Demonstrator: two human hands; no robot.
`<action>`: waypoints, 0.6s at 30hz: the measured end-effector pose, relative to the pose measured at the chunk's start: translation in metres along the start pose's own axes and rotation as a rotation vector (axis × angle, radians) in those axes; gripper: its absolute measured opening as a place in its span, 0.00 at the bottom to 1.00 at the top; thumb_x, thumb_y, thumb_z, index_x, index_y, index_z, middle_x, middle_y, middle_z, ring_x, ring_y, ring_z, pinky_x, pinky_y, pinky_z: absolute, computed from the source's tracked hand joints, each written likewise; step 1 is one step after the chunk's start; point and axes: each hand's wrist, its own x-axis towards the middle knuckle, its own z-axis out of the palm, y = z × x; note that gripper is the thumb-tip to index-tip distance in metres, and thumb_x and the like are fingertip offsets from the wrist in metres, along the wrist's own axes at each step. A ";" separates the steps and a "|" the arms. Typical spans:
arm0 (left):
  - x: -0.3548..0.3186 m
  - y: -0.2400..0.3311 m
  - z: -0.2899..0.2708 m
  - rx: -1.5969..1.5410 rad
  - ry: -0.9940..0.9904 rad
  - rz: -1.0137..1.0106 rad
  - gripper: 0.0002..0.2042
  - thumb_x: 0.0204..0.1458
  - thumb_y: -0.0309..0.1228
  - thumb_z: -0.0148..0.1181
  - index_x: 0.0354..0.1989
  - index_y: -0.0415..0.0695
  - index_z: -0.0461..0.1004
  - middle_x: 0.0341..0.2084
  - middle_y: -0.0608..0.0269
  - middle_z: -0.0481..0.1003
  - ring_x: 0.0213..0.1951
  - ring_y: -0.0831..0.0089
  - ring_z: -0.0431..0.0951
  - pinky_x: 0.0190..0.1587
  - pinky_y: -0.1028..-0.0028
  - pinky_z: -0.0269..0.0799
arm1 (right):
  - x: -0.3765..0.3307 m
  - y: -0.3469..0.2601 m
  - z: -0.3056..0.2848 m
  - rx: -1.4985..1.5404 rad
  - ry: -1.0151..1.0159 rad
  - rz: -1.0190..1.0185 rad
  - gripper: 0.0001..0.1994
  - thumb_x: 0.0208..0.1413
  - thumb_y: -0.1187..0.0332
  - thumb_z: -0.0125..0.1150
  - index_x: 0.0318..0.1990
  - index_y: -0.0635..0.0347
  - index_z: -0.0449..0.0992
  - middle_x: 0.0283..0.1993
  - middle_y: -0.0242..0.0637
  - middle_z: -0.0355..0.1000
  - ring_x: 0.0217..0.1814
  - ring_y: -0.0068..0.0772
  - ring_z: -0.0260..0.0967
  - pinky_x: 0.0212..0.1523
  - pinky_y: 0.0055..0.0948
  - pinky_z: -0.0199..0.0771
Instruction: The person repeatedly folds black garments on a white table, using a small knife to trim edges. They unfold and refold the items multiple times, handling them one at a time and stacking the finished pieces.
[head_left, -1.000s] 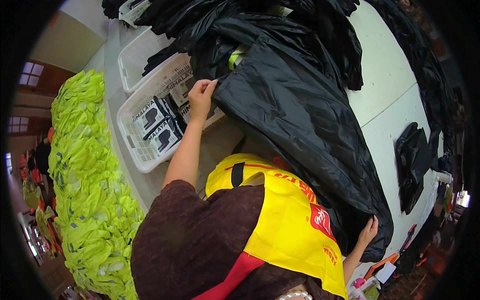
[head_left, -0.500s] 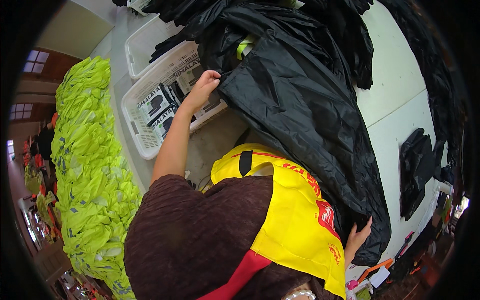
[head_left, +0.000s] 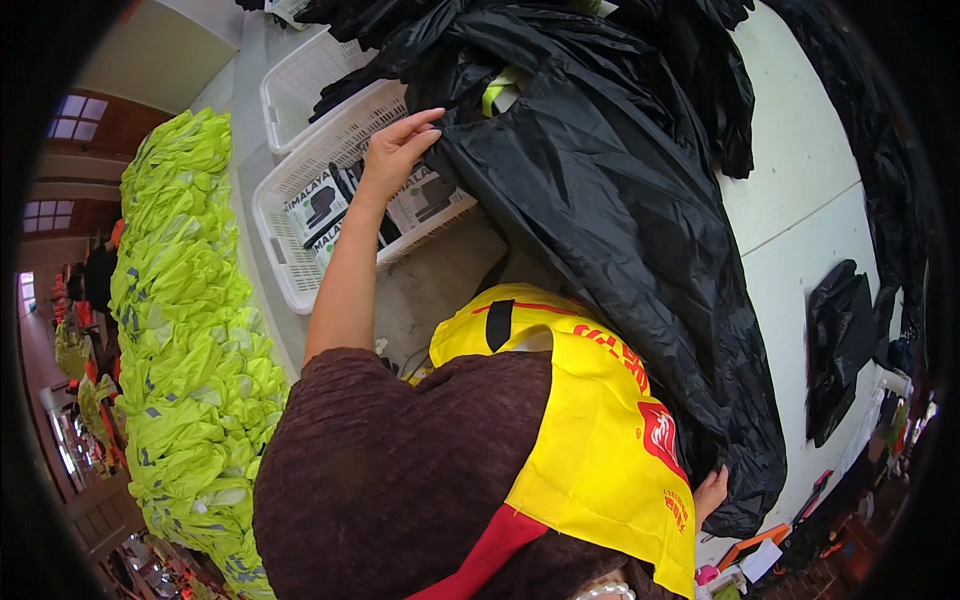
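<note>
A large black garment (head_left: 610, 240) of shiny fabric lies spread over a white table (head_left: 810, 190). My left hand (head_left: 395, 150) pinches its far edge above a white plastic basket (head_left: 290, 270). My right hand (head_left: 710, 492) grips the near lower edge of the same garment, mostly hidden behind my yellow apron (head_left: 590, 420). A strip of neon yellow (head_left: 497, 92) shows at the garment's collar.
The basket holds several flat packets with black-and-white labels (head_left: 318, 205). A second white basket (head_left: 305, 85) stands behind it. A long heap of neon yellow vests (head_left: 185, 320) runs along the left. More black garments (head_left: 845, 340) lie on the table's right side.
My left hand has slid farther along the garment's edge, away from me. My right hand has sunk lower behind the apron, still on the fabric. The view has shifted forward.
</note>
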 end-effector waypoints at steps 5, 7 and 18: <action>0.006 -0.028 0.006 0.550 -0.140 -0.166 0.08 0.49 0.24 0.52 0.35 0.44 0.78 0.25 0.59 0.75 0.26 0.71 0.71 0.31 0.75 0.67 | 0.002 0.001 0.010 0.063 -0.051 0.006 0.14 0.55 0.71 0.48 0.47 0.68 0.70 0.40 0.56 0.72 0.37 0.53 0.71 0.40 0.36 0.71; 0.005 -0.033 0.010 0.622 -0.184 -0.269 0.10 0.47 0.23 0.51 0.34 0.44 0.78 0.29 0.51 0.76 0.35 0.61 0.77 0.41 0.70 0.70 | 0.002 0.005 0.017 0.089 -0.036 0.010 0.14 0.55 0.71 0.47 0.47 0.69 0.70 0.39 0.57 0.72 0.37 0.52 0.71 0.40 0.35 0.71; -0.002 -0.056 0.014 0.332 -0.496 -0.462 0.17 0.49 0.41 0.56 0.42 0.42 0.75 0.37 0.62 0.73 0.41 0.74 0.68 0.42 0.76 0.64 | 0.004 0.014 0.029 0.138 -0.062 0.027 0.16 0.54 0.71 0.45 0.50 0.68 0.67 0.39 0.59 0.70 0.38 0.56 0.70 0.40 0.37 0.68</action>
